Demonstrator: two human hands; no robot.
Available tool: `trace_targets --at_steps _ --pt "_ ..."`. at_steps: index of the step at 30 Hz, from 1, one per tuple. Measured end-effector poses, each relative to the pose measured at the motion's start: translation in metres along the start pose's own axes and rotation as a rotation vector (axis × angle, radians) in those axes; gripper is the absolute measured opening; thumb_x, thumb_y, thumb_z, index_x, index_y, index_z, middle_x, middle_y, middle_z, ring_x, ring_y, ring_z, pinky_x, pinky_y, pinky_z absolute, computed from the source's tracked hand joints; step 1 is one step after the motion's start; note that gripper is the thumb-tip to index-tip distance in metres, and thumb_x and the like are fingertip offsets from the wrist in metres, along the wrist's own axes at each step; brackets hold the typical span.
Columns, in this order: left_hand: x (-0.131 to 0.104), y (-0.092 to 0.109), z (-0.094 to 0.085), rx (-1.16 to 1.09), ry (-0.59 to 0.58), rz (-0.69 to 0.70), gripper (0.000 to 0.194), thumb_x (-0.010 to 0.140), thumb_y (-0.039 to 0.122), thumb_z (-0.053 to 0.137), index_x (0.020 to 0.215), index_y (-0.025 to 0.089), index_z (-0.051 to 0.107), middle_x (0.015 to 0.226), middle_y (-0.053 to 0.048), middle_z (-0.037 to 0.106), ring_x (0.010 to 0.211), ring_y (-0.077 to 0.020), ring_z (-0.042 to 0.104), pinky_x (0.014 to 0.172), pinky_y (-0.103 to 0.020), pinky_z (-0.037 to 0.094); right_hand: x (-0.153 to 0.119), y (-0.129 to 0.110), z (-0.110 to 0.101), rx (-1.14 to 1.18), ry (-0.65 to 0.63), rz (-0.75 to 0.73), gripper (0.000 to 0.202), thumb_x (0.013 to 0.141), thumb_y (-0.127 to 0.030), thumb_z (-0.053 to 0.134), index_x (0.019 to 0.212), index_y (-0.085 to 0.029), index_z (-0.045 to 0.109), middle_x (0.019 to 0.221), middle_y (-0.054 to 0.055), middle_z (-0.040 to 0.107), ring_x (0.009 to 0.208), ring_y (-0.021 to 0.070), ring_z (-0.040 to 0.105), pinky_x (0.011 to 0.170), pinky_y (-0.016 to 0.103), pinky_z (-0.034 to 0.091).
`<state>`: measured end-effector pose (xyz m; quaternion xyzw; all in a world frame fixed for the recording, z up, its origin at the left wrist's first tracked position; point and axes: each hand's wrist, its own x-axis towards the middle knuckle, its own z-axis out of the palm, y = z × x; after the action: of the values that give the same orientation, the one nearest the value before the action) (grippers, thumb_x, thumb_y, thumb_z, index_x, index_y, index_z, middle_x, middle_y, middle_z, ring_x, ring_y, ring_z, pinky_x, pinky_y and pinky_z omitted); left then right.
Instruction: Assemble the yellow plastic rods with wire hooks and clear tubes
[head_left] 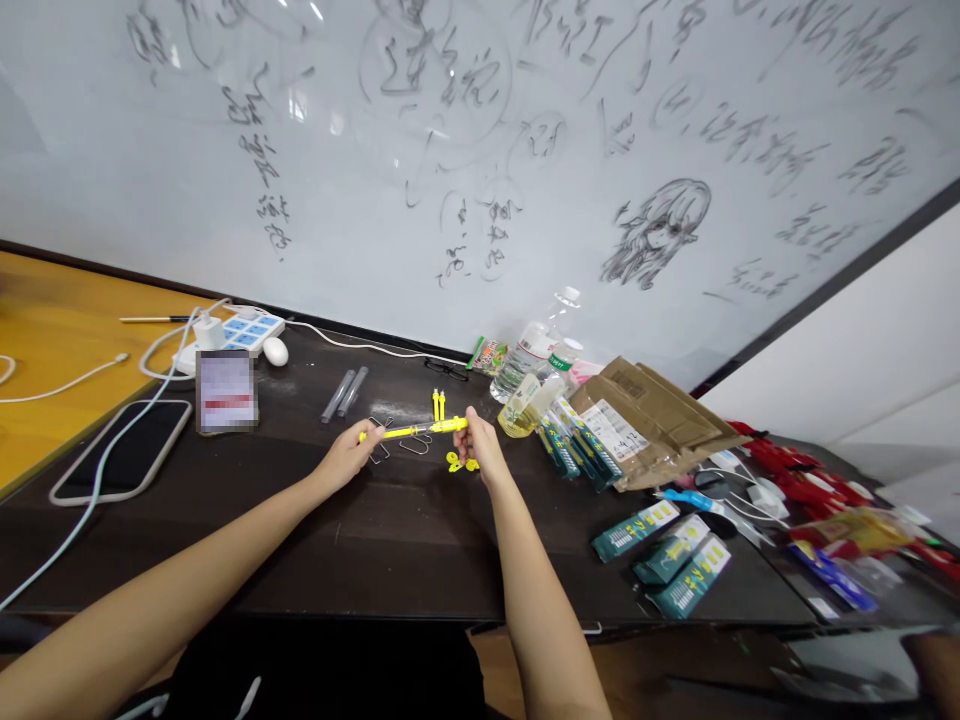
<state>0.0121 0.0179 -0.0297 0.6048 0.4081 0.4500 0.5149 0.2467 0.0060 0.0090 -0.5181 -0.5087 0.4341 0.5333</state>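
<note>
A slim, syringe-like yellow and clear tube (424,430) is held level above the dark table, stretched between both hands. My left hand (349,455) pinches its yellow left end. Around its thicker yellow right end, the fingers of my right hand (480,446) are closed. Bent metal hooks (415,445) lie on the table just below the tube. Small yellow ring-like pieces (454,462) lie under my right hand, partly hidden by it. Two yellow rods (439,404) rest side by side beyond the tube. Farther left are two clear tubes (352,392).
To the right are several green boxes (679,570), bottles (517,362) and a cardboard parcel (637,410). On the left lie a phone (124,450), a power strip (251,328) with cables, and a white mouse (275,351). A whiteboard (337,200) stands behind the table.
</note>
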Motion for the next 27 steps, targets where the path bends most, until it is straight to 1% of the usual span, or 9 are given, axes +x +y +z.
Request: trace_targets --at_steps 3,6,9,13,17,20,23,25,27 --pt "0.0002 -0.0005 -0.0005 0.016 -0.031 0.008 0.035 0.080 0.053 0.047 0.071 0.020 0.040 0.044 0.011 0.030 0.035 -0.0047 0.026 0.037 -0.016 0.018 -0.0009 -0.0018 0.0006 0.021 -0.001 -0.014 0.034 0.077 -0.053 0.049 0.070 -0.021 0.042 0.051 -0.006 0.052 0.033 0.0064 0.041 0.028 0.016 0.034" --pt "0.0000 -0.0003 -0.0007 0.030 -0.031 0.007 0.035 0.081 0.053 0.046 0.071 0.020 0.039 0.044 0.011 0.030 0.035 -0.0045 0.025 0.037 -0.016 0.018 -0.0014 -0.0021 0.0009 0.022 -0.035 -0.034 0.030 0.076 -0.048 0.052 0.069 -0.021 0.040 0.050 -0.007 0.053 0.032 0.0061 0.041 0.028 0.016 0.033" --pt "0.0001 -0.0002 -0.0004 0.035 -0.027 0.003 0.035 0.081 0.052 0.047 0.071 0.020 0.040 0.044 0.011 0.030 0.035 -0.0046 0.026 0.037 -0.016 0.019 -0.0009 -0.0006 0.0005 -0.012 -0.033 -0.028 0.035 0.076 -0.050 0.052 0.063 -0.020 0.040 0.047 -0.006 0.050 0.031 0.0058 0.039 0.028 0.016 0.033" --pt "0.0008 -0.0004 -0.0001 0.031 -0.031 0.014 0.034 0.081 0.052 0.046 0.071 0.020 0.039 0.043 0.011 0.030 0.035 -0.0047 0.025 0.037 -0.016 0.019 -0.0007 -0.0009 0.0000 -0.035 0.039 -0.014 0.041 0.076 -0.055 0.051 0.058 -0.019 0.041 0.047 -0.005 0.049 0.030 0.0055 0.039 0.028 0.017 0.033" --pt "0.0012 -0.0007 -0.0006 0.026 -0.032 0.017 0.035 0.082 0.052 0.045 0.070 0.020 0.038 0.044 0.011 0.029 0.036 -0.0046 0.025 0.037 -0.015 0.019 -0.0016 -0.0035 0.0009 0.011 0.008 -0.034 0.034 0.075 -0.050 0.055 0.066 -0.021 0.041 0.049 -0.007 0.052 0.031 0.0060 0.040 0.028 0.016 0.033" --pt "0.0008 -0.0013 -0.0010 0.036 -0.034 0.012 0.034 0.082 0.052 0.045 0.071 0.020 0.040 0.044 0.011 0.029 0.036 -0.0047 0.025 0.037 -0.015 0.019 -0.0014 -0.0023 0.0011 -0.028 -0.008 -0.054 0.037 0.074 -0.050 0.055 0.060 -0.020 0.040 0.047 -0.006 0.049 0.030 0.0050 0.038 0.028 0.016 0.033" --pt "0.0003 -0.0010 -0.0010 0.040 -0.035 0.018 0.035 0.082 0.053 0.045 0.071 0.020 0.040 0.045 0.011 0.030 0.036 -0.0046 0.025 0.037 -0.016 0.019 -0.0006 0.0000 0.0004 -0.071 0.030 -0.053 0.043 0.077 -0.053 0.051 0.054 -0.019 0.039 0.045 -0.005 0.047 0.030 0.0047 0.038 0.029 0.016 0.033" --pt "0.0002 -0.0004 -0.0007 0.032 -0.032 0.021 0.036 0.082 0.053 0.046 0.071 0.020 0.039 0.045 0.011 0.030 0.036 -0.0045 0.025 0.037 -0.016 0.019 -0.0005 0.0001 0.0001 -0.049 0.036 -0.048 0.040 0.078 -0.053 0.050 0.058 -0.019 0.040 0.047 -0.005 0.049 0.030 0.0051 0.039 0.029 0.016 0.033" --pt "0.0002 0.0000 -0.0005 0.024 -0.032 0.019 0.036 0.081 0.054 0.046 0.071 0.020 0.039 0.045 0.011 0.029 0.036 -0.0045 0.025 0.037 -0.016 0.018 -0.0008 -0.0009 0.0003 -0.011 0.021 -0.043 0.034 0.077 -0.050 0.052 0.065 -0.020 0.041 0.049 -0.006 0.051 0.031 0.0056 0.040 0.028 0.016 0.033"
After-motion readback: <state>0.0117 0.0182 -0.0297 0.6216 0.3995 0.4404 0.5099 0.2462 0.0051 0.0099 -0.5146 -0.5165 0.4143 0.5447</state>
